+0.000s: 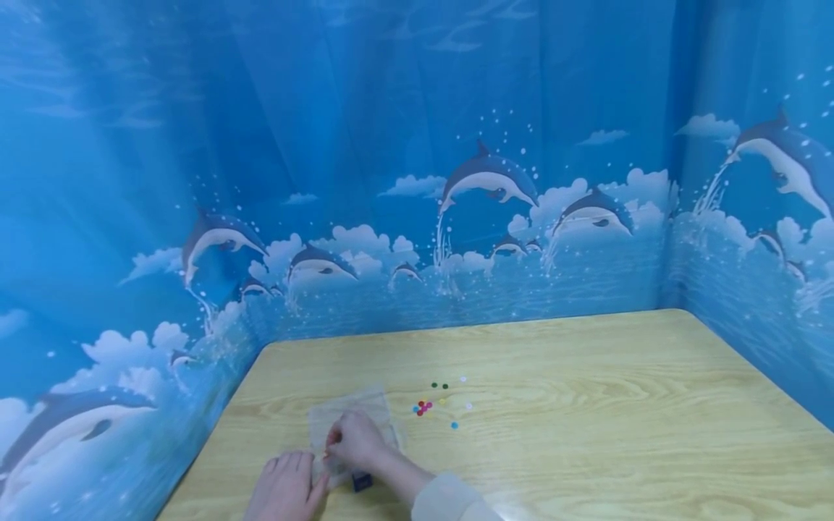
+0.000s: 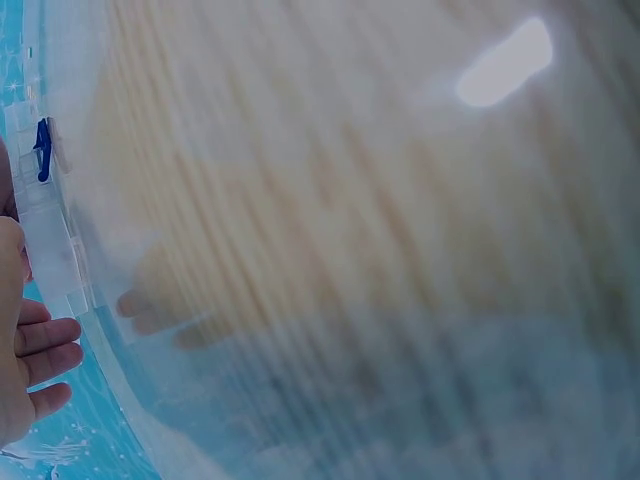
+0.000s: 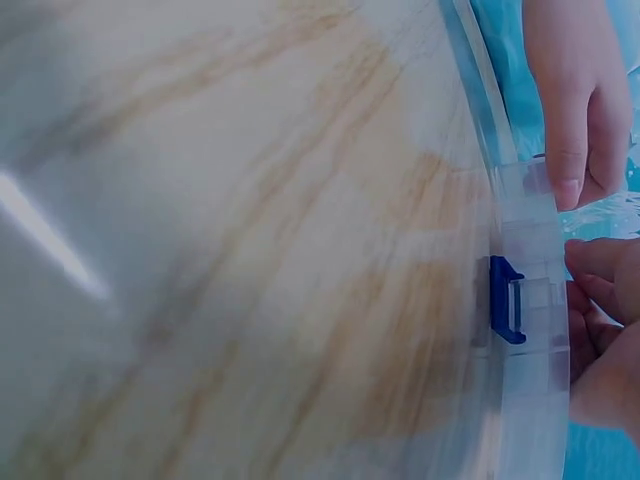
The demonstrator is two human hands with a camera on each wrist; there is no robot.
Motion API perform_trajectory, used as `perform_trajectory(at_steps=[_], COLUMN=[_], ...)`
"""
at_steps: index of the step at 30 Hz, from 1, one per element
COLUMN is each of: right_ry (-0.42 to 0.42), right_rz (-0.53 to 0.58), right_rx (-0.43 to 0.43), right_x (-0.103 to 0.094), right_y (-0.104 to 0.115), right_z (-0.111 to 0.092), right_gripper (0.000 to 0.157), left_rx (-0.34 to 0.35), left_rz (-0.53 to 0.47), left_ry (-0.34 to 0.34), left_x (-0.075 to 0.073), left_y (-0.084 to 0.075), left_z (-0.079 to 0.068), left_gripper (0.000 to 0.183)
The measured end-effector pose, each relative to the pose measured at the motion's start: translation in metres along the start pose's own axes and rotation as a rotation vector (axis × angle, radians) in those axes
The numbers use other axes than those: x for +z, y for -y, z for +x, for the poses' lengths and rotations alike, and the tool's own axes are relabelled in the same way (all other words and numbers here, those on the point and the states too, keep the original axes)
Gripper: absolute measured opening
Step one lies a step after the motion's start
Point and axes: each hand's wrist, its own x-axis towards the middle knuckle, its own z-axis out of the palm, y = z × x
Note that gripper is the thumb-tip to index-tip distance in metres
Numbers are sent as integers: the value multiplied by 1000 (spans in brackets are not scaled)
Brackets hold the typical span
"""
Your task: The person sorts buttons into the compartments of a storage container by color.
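Note:
A shallow clear plastic box [image 1: 365, 405] with compartment walls lies at the table's near left. Its dark blue clasp [image 1: 361, 481] is on the near side, also visible as a blue clasp [image 3: 506, 300] in the right wrist view. My right hand [image 1: 357, 440] is over the box, fingers bent down towards its compartments; whether a small piece is between the fingertips cannot be told. At the box's near left corner rests my left hand [image 1: 283, 485], fingers extended and thumb spread towards it. The left wrist view shows the left hand's fingers [image 2: 48, 350] beside the clear wall.
Small round discs [image 1: 423, 409] in red, pink, yellow and blue lie loose right of the box. Around them are green discs [image 1: 439, 386], a white disc [image 1: 463, 379] and a blue disc [image 1: 455, 425]. The wood-grain table [image 1: 586, 405] meets a dolphin-print curtain [image 1: 417, 217].

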Motion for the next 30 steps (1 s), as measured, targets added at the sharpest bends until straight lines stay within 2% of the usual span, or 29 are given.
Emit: perform_trajectory(at_steps=[7,12,15,19,25,30], right_ry=[-25,-18,-14,-31,-60,-73], right_rz=[198,363,443,462,482,473], right_rx=[10,58,67,59,67,98], right_x=[-3,-10,-17,-27,-41,-48], right_y=[-6,-12,-18,-28,-41,-50], right_z=[-1,-2,-3,-2,1,-2], right_gripper=[7,2,5,6,7,5], left_rx=[4,-23,-41,-49,-16,-31], left_rz=[11,-3,-9,-15,-8,13], left_ry=[-32,13,37,35,-44,-43], left_x=[2,3,3,3,3,2], left_y=[-1,-2,-2,-2,-2,-4], left_z=[-1,2,3,3,1,0], left_gripper=[30,33,34,33,30,31])
